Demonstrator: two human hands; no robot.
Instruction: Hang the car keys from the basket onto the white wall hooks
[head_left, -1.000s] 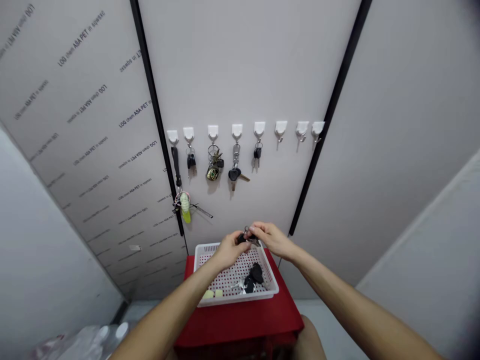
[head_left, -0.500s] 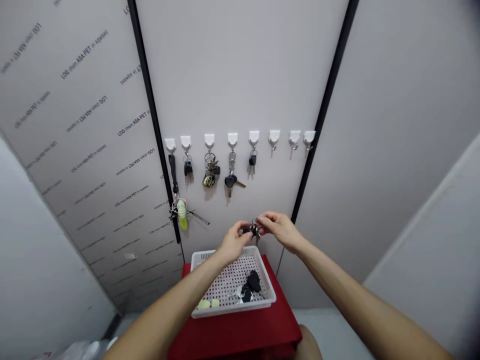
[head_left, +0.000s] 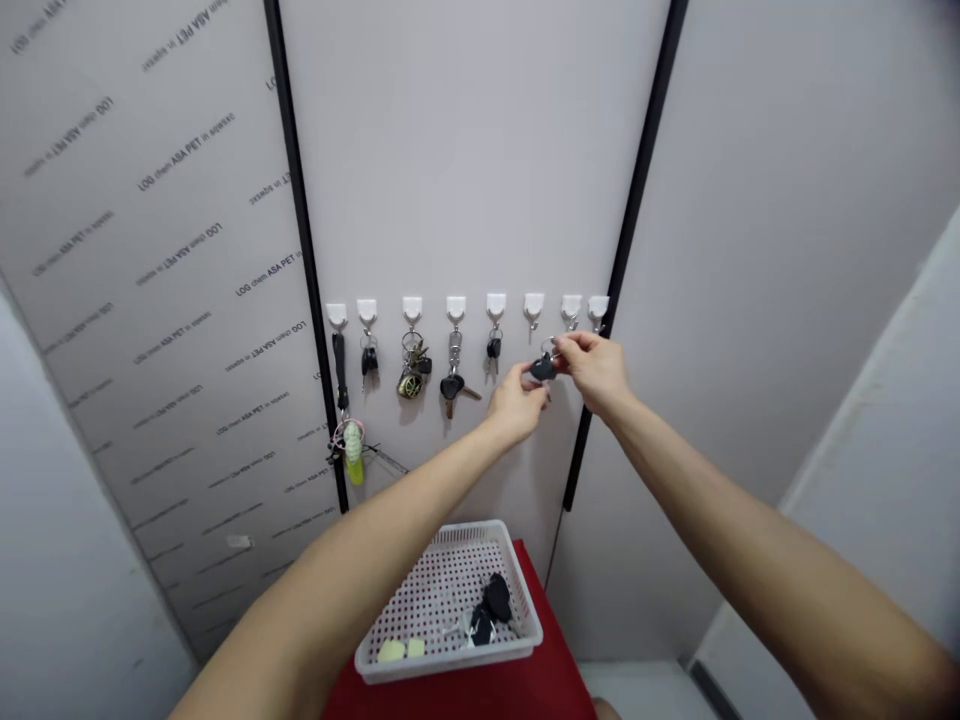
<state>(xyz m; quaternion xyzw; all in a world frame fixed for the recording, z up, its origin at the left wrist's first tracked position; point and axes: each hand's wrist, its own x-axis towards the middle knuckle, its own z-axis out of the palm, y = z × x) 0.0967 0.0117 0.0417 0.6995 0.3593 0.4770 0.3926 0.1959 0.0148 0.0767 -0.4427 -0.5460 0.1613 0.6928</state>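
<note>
**"Up went the right hand (head_left: pixel 592 372) and left hand (head_left: pixel 516 405), then?"**

"Yes, both pinching one black key fob (head_left: pixel 543 368), fingers closed on it, just below the hooks (head_left: pixel 533 310)."

"And further out?"

"More keys (head_left: pixel 450 385) hang from those hooks, to the left. Well below the hooks sits a white basket (head_left: pixel 447 662) holding other keys (head_left: pixel 484 612), on a red worktop (head_left: pixel 457 700)."
</note>
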